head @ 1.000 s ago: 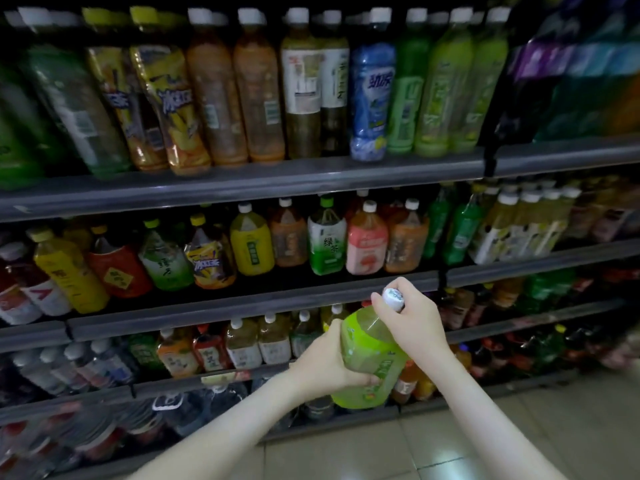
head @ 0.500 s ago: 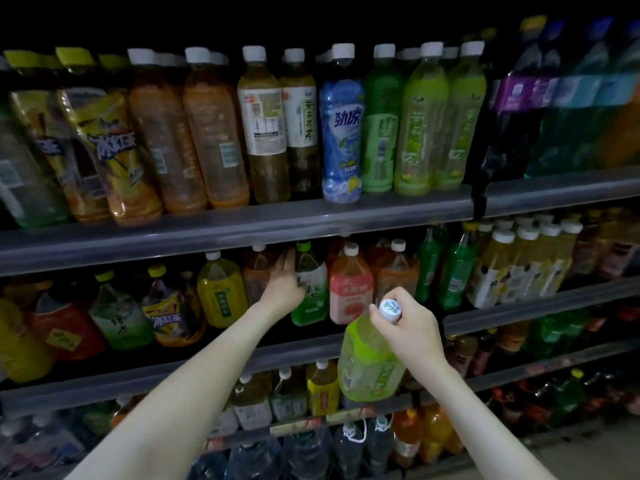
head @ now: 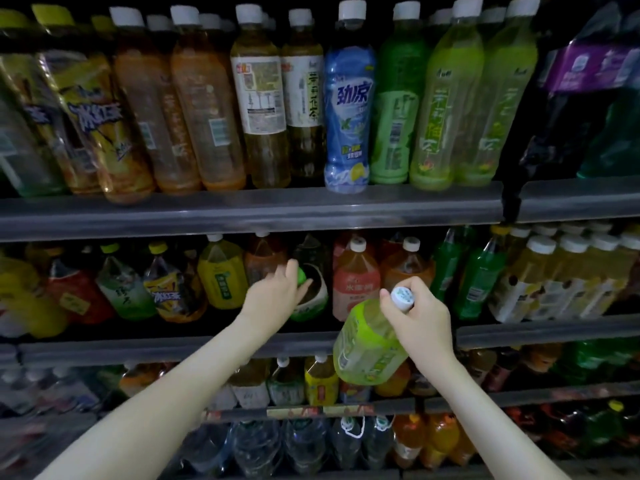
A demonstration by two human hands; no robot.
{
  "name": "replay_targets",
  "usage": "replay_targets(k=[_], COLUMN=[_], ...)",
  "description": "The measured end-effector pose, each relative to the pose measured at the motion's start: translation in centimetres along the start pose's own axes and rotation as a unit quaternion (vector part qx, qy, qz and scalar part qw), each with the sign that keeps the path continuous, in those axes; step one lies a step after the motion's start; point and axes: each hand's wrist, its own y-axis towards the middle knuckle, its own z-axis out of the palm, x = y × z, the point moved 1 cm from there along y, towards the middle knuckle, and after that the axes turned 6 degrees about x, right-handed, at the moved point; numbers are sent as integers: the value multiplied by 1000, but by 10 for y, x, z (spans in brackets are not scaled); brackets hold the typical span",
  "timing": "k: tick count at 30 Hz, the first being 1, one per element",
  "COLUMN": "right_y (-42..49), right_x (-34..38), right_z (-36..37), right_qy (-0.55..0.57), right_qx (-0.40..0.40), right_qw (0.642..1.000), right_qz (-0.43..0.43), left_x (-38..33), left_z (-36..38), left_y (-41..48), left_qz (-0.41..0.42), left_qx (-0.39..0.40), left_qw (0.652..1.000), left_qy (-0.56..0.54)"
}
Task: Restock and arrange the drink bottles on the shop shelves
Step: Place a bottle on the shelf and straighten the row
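My right hand (head: 420,317) grips the neck of a large light-green drink bottle (head: 367,344) with a white cap, held tilted in front of the middle shelf edge (head: 173,348). My left hand (head: 277,296) reaches into the middle shelf and holds a green-capped tea bottle (head: 311,292) by its top, tipping it towards me. A pink-labelled bottle (head: 355,282) stands just right of it, and a brown tea bottle (head: 265,261) stands to the left behind my hand.
The top shelf (head: 242,209) carries tall bottles, among them a blue one (head: 348,98) and light-green ones (head: 446,105). Yellow-labelled bottles (head: 221,275) and dark green ones (head: 478,275) fill the middle shelf. Lower shelves hold small bottles and water jugs (head: 298,445).
My view has come closer to the shelves. My left hand, after leaving the light-green bottle, took the green-capped bottle's top and tipped it forward. My right hand keeps the light-green bottle.
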Motion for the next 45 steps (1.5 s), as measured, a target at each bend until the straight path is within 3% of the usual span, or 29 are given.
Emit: replay_targets(k=[2, 6, 10, 14, 17, 28, 35, 40, 45], right_y=[4, 9, 16, 24, 27, 33, 37, 48, 48], right_x=[4, 16, 28, 38, 46, 63, 64, 63, 65], right_z=[5, 21, 41, 61, 74, 111, 138, 145, 148], right_qy=[12, 42, 65, 42, 30, 8, 7, -20, -7], right_qx=[-8, -15, -29, -31, -27, -60, -75, -73, -78], right_qw=[1000, 999, 997, 999, 999, 998, 997, 997, 997], right_qz=[-1, 2, -1, -12, -28, 6, 23, 20, 23], left_x=[7, 19, 41, 71, 92, 145, 158, 167, 169], left_z=[-11, -26, -53, -63, -54, -26, -12, -4, -5], left_y=[-14, -29, -32, -36, -40, -33, -28, -24, -16], left_qz=[-4, -39, -170, -146, -176, -151, -139, -71, -80], left_qx=[11, 21, -6, -30, -10, 21, 43, 51, 72], left_qw=[1000, 992, 947, 958, 952, 968, 970, 978, 975], left_qy=[3, -115, -272, -245, -250, -198, -196, -189, -193])
